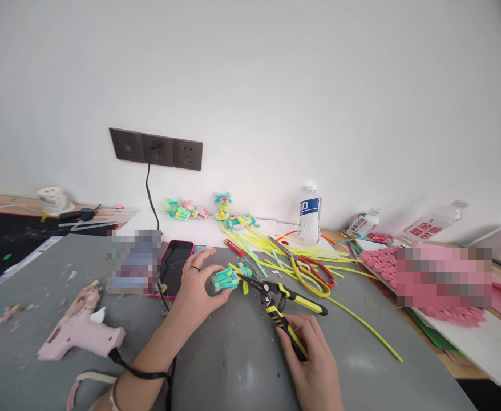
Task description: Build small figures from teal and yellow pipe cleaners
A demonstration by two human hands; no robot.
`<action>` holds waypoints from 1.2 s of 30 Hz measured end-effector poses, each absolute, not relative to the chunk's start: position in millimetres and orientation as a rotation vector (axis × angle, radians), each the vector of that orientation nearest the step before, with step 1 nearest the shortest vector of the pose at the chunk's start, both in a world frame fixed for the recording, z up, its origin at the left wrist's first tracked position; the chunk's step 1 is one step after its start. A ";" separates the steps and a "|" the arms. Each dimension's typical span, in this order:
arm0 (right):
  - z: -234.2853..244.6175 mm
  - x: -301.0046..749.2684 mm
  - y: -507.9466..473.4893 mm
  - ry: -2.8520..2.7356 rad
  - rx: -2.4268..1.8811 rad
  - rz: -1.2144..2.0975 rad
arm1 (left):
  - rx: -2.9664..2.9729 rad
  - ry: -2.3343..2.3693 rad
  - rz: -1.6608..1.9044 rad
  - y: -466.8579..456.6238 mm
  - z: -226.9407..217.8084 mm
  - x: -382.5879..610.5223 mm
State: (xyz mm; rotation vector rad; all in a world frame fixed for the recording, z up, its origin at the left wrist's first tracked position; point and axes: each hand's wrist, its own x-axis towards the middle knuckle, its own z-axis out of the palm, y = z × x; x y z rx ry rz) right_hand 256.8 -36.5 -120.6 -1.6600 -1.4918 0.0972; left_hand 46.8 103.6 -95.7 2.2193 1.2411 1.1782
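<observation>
My left hand pinches a small teal and yellow pipe-cleaner figure between thumb and fingers, just above the grey work surface. Wrapped round the lower handle of black and yellow spring-loaded pliers is my right hand. The handles are spread apart, and the upper one lies outside my fingers. The plier tips reach the right side of the figure; I cannot tell whether they touch it. A short yellow piece hangs beside the tips.
Yellow pipe cleaners and scissors lie at right. Similar figures stand along the wall near a bottle. At left are a pink glue gun with a black cord and a phone. Pink braided material lies far right.
</observation>
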 end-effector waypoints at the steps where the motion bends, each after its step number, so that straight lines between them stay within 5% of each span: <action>1: -120.0 256.7 -36.3 -1.484 -1.658 0.102 | 2.214 1.236 1.177 103.7 -95.6 46.6; 36: -117.2 254.5 -36.0 -1.479 -1.601 0.023 | 2.378 1.166 1.283 98.5 -83.0 45.0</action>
